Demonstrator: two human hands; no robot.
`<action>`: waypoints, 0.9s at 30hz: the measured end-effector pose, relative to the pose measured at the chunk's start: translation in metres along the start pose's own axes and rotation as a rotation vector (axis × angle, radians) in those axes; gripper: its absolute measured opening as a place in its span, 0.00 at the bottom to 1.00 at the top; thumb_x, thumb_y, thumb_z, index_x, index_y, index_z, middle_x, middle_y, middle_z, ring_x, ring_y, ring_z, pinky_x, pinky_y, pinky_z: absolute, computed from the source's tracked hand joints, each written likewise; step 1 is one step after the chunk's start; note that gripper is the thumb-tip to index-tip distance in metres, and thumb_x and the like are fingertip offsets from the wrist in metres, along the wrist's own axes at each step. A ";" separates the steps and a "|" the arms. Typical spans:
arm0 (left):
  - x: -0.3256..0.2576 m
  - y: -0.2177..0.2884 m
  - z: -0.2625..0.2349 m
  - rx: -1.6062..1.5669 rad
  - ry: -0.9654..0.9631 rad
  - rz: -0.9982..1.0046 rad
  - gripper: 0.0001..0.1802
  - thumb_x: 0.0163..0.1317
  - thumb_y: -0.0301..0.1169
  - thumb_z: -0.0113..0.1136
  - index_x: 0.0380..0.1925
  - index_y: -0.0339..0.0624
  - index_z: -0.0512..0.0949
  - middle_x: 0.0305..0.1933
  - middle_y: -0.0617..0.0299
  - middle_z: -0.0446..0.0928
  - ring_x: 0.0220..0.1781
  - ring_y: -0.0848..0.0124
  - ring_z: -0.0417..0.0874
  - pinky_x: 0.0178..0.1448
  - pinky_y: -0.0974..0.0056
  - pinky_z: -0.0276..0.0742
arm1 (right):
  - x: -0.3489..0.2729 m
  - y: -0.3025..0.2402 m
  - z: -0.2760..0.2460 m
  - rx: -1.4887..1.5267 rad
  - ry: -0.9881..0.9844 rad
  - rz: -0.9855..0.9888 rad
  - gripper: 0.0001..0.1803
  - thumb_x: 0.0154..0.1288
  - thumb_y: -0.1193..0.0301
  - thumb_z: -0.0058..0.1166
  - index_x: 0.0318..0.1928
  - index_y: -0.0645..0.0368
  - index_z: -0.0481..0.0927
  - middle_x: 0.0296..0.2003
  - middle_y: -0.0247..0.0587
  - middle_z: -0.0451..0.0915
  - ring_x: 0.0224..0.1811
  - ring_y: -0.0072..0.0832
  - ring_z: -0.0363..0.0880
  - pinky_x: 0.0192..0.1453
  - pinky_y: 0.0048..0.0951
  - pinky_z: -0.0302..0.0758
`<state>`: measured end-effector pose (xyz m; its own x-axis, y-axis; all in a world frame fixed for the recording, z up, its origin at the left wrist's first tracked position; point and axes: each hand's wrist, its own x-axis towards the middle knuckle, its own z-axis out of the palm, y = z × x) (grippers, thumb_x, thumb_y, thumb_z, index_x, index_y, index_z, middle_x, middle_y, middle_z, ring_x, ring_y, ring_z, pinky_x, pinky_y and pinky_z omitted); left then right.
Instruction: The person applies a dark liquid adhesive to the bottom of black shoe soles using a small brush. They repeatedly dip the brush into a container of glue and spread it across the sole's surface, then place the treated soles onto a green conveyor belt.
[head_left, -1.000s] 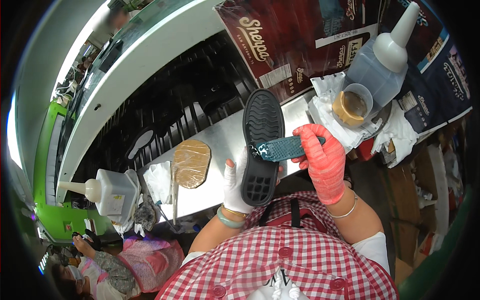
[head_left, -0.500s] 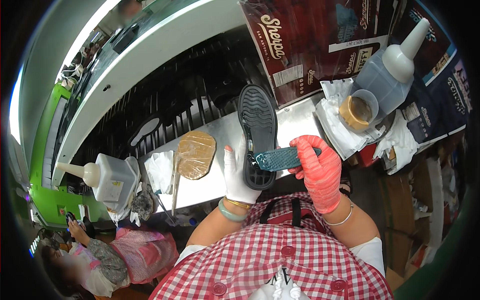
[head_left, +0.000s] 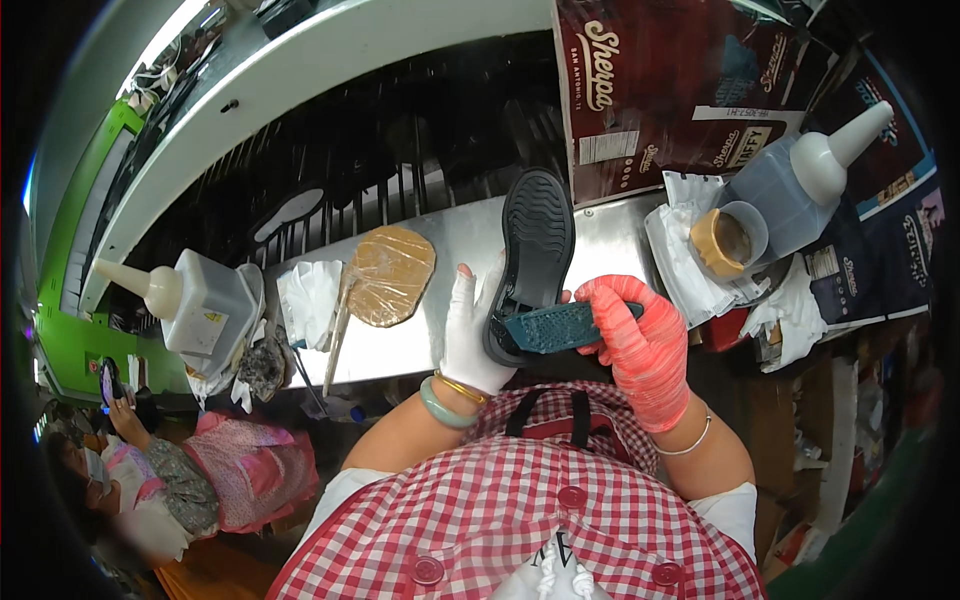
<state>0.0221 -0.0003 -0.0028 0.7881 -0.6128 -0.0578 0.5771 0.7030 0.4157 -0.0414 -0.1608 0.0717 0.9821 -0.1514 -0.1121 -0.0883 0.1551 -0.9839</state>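
Observation:
A black shoe sole (head_left: 535, 235) lies tread up on the metal bench (head_left: 620, 235), its heel toward me. My left hand (head_left: 472, 335), in a white glove, grips the sole at its heel end. My right hand (head_left: 640, 345), in a red-orange glove, is closed on the handle of a teal brush (head_left: 550, 327) whose flat head rests across the sole's heel.
A tan insole-shaped pad (head_left: 388, 274) and white rags (head_left: 308, 297) lie left of the sole. Grey squeeze bottles stand at the left (head_left: 200, 300) and the right (head_left: 795, 185), a small cup of tan glue (head_left: 725, 238) beside the right one. A dark conveyor (head_left: 380, 160) runs behind. Another person (head_left: 170, 480) sits at lower left.
Both hands and the sole stay together with the brush on the heel. The view has shifted, so the sole sits slightly further right and higher.

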 end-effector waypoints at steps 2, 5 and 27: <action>-0.003 0.001 0.001 -0.036 0.047 -0.036 0.40 0.67 0.61 0.22 0.68 0.46 0.52 0.66 0.50 0.62 0.65 0.57 0.65 0.70 0.53 0.56 | 0.005 -0.009 -0.002 -0.067 -0.071 0.015 0.13 0.67 0.65 0.51 0.41 0.64 0.79 0.29 0.35 0.78 0.29 0.16 0.76 0.29 0.18 0.76; -0.007 0.005 0.003 -0.077 0.059 -0.100 0.40 0.67 0.61 0.23 0.68 0.45 0.52 0.66 0.51 0.62 0.66 0.59 0.64 0.70 0.54 0.55 | 0.009 -0.017 -0.003 -0.199 -0.186 -0.037 0.13 0.67 0.66 0.51 0.41 0.65 0.79 0.32 0.35 0.78 0.31 0.17 0.76 0.31 0.19 0.76; -0.025 0.032 0.001 0.100 0.076 -0.600 0.40 0.65 0.63 0.29 0.58 0.40 0.65 0.43 0.45 0.78 0.36 0.53 0.84 0.30 0.59 0.84 | 0.037 -0.052 0.029 -0.422 -0.601 0.220 0.15 0.65 0.62 0.50 0.39 0.63 0.79 0.26 0.35 0.78 0.17 0.17 0.72 0.25 0.18 0.70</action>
<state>0.0203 0.0376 0.0125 0.3470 -0.8613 -0.3712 0.9051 0.2038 0.3733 0.0048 -0.1459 0.1227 0.8455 0.4155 -0.3355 -0.2297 -0.2841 -0.9309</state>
